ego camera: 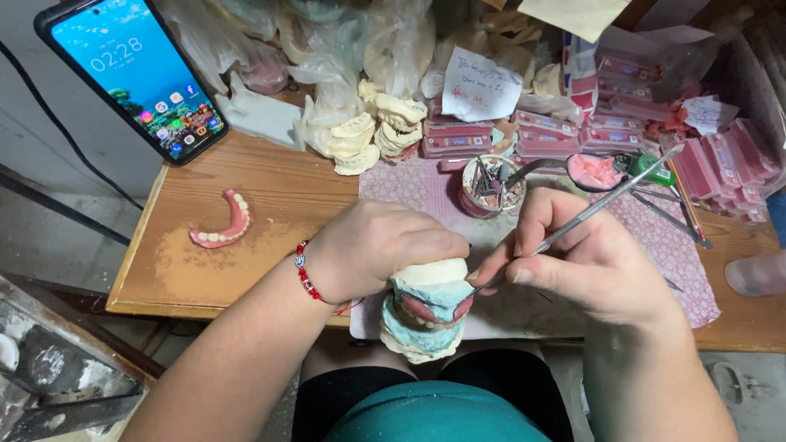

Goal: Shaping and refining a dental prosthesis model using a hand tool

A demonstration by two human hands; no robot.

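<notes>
My left hand point(372, 245) grips a plaster dental model point(426, 315) from above, at the table's front edge. The model is cream and pale teal, with a pink wax rim and teeth between its two halves. My right hand point(585, 254) holds a thin metal carving tool point(610, 196) like a pen. The tool's tip touches the pink rim on the model's right side. A red bead bracelet point(305, 274) sits on my left wrist.
A pink denture arch point(225, 225) lies on the wooden table point(270, 184) at left. A phone point(131, 74) leans at the back left. Plaster casts point(368, 131), a small jar of burs point(491, 184), pink tooth-card boxes point(720, 160) and spare metal tools point(679, 209) crowd the back.
</notes>
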